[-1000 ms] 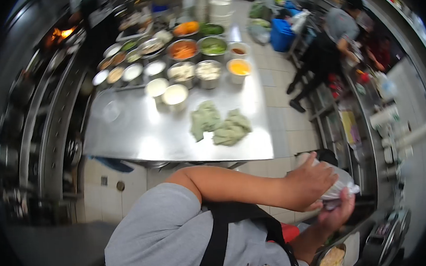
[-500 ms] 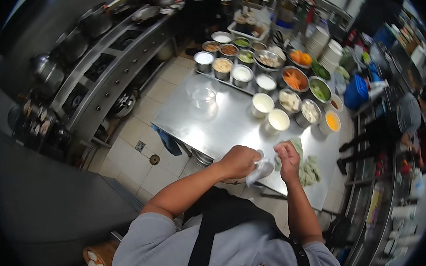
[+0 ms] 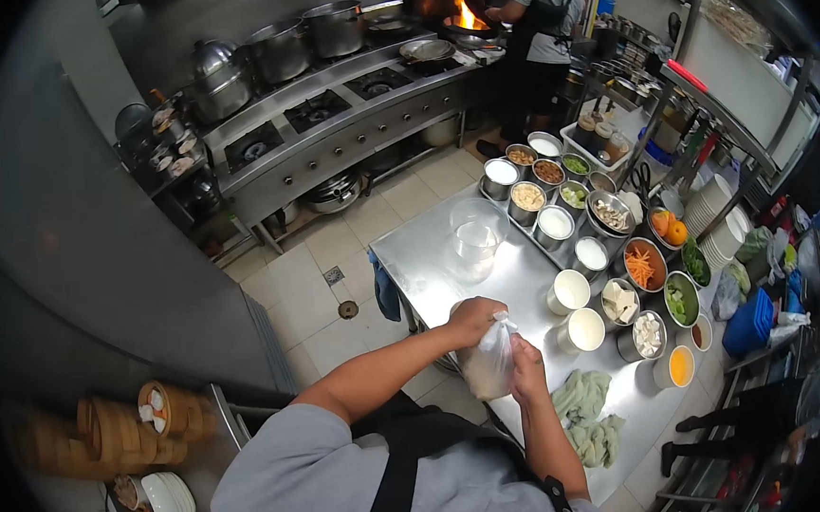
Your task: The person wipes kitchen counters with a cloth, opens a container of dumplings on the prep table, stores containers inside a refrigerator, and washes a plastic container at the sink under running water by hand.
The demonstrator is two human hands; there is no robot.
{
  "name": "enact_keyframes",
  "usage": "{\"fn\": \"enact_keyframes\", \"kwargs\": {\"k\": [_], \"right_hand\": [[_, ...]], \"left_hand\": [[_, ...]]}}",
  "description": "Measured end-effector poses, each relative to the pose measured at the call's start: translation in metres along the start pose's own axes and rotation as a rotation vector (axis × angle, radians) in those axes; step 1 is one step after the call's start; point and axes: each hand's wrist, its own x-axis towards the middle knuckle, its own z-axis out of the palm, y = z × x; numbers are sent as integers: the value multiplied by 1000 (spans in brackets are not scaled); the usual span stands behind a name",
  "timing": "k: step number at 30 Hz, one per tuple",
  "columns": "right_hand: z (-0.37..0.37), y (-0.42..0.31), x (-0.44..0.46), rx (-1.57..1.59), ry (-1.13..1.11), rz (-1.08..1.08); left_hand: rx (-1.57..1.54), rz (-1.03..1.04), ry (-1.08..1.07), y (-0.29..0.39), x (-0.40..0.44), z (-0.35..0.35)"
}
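A clear plastic bag (image 3: 487,369) with pale contents hangs upright between both hands over the near edge of the steel table (image 3: 430,264). My left hand (image 3: 477,322) is closed on the bag's gathered top. My right hand (image 3: 527,371) grips the bag's right side near the top, its fingers closed. Green cloths (image 3: 585,415) lie crumpled on the table to the right of the hands. A clear round container (image 3: 478,230) stands farther back.
Bowls and tubs, including one of shredded carrot (image 3: 643,264), cover the table's right side. A stove (image 3: 324,119) runs along the back, where a person (image 3: 546,18) stands by a flame. Another person works at the right. Bamboo steamers (image 3: 118,429) sit at the left.
The view has swung left toward the stove. The bag has come from the right side to the table's near edge. My right hand, apart from the bag half a second ago, now grips it.
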Motion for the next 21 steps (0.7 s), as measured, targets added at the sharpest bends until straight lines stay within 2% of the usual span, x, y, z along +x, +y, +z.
{"fn": "enact_keyframes", "kwargs": {"k": [1, 4, 7, 8, 10, 13, 14, 16, 19, 21], "right_hand": [[-4, -1, 0, 10, -36, 40], [-7, -5, -2, 49, -4, 94], [-38, 5, 0, -376, -118, -160], [-32, -6, -4, -471, -91, -78], [-30, -10, -12, -484, -126, -47], [-23, -20, -13, -571, -131, -87], [-23, -20, -11, -561, -125, -86], [-21, -23, 9, -544, -121, -96], [1, -32, 43, -723, -161, -149], [15, -44, 58, -800, -151, -139]], "left_hand": [[-76, -59, -29, -8, 2, 4], [-179, -62, -47, -17, 0, 9], [-168, -4, 4, -24, -6, 10], [-184, -55, -6, -26, -9, 9], [-193, -46, 7, -35, -10, 2], [-254, -171, -86, -56, -4, -4], [-444, -207, -194, -63, 0, -9], [-495, -241, -323, -40, 1, -33], [-663, -12, -460, -24, -2, -49], [-815, -61, -409, -36, 1, -47]]}}
